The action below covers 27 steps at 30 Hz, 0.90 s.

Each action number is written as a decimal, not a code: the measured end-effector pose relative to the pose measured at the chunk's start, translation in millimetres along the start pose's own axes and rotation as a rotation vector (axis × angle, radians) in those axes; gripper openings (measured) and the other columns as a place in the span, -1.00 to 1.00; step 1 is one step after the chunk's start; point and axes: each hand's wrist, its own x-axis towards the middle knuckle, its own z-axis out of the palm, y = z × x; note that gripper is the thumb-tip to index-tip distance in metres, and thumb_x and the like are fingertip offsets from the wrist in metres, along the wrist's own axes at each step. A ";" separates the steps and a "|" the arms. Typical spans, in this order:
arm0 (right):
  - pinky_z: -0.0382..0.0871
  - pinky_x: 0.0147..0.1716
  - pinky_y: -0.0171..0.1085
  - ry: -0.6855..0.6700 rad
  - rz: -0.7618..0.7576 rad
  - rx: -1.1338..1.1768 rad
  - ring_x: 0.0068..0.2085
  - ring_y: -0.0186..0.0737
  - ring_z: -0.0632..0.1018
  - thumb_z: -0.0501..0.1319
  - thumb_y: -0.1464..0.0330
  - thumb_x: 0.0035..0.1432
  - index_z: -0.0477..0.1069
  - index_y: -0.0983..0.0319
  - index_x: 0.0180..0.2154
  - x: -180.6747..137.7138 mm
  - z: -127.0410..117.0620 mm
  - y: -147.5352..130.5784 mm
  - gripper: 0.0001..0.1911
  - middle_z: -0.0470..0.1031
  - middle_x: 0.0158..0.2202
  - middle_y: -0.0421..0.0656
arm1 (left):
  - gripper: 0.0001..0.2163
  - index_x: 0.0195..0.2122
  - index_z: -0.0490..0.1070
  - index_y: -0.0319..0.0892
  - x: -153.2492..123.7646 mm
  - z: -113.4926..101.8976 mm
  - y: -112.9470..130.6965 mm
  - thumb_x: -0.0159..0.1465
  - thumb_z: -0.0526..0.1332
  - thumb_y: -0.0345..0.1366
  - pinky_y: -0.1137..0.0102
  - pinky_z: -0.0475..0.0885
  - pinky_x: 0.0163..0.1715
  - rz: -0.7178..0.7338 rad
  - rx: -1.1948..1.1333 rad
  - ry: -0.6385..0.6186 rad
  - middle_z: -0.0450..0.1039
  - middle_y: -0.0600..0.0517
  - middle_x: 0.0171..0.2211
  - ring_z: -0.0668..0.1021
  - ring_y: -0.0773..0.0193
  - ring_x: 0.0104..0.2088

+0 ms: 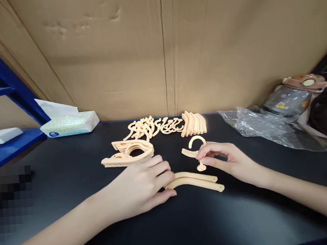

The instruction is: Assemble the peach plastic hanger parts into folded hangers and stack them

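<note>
My left hand (141, 185) rests on the black table, fingers curled over the left end of two beige curved hanger arms (197, 180) lying side by side. My right hand (224, 158) pinches a small beige hook piece (198, 153); its round foot points down near the arms. Behind the left hand lies a stack of beige hanger bodies (129, 153). Farther back sit a row of hook parts (152, 127) and a bundle of curved arms (194, 124).
A tissue pack (70, 123) lies at the back left beside a blue shelf frame (7, 88). Crumpled clear plastic (261, 127), a lidded bottle (293, 96) and a dark object (326, 113) crowd the back right. A cardboard wall (163, 44) stands behind.
</note>
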 end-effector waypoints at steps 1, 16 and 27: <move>0.34 -0.21 -0.27 -0.005 0.012 0.020 -0.26 -0.28 0.49 0.22 0.21 0.23 0.48 0.19 -0.27 0.2 0.0 0.5 -0.82 0.48 -0.31 -0.21 | -0.79 -0.19 0.44 -0.19 -0.2 0.7 -0.4 0.40 0.08 -0.20 0.30 0.30 -0.27 0.004 -0.005 0.001 0.45 -0.01 -0.29 0.43 0.18 -0.29; 0.25 -0.46 -0.33 -0.090 0.066 0.119 -0.43 -0.37 0.36 0.14 0.23 0.29 0.48 0.21 -0.23 4.9 5.9 16.0 -0.78 0.41 -0.28 -0.17 | -0.81 -0.10 0.38 -0.20 -1.7 11.4 -4.9 0.38 0.11 -0.23 0.29 0.30 -0.29 0.014 0.035 0.072 0.46 -0.01 -0.25 0.44 0.17 -0.31; 0.28 -0.41 -0.34 -0.065 -0.055 0.092 -0.42 -0.37 0.39 0.12 0.33 0.26 0.47 0.24 -0.23 8.6 12.6 5.0 -0.83 0.39 -0.38 -0.22 | -0.82 -0.31 0.31 -0.20 14.7 24.7 13.0 0.35 0.14 -0.20 0.29 0.34 -0.31 0.007 0.152 0.176 0.45 -0.05 -0.17 0.44 0.16 -0.27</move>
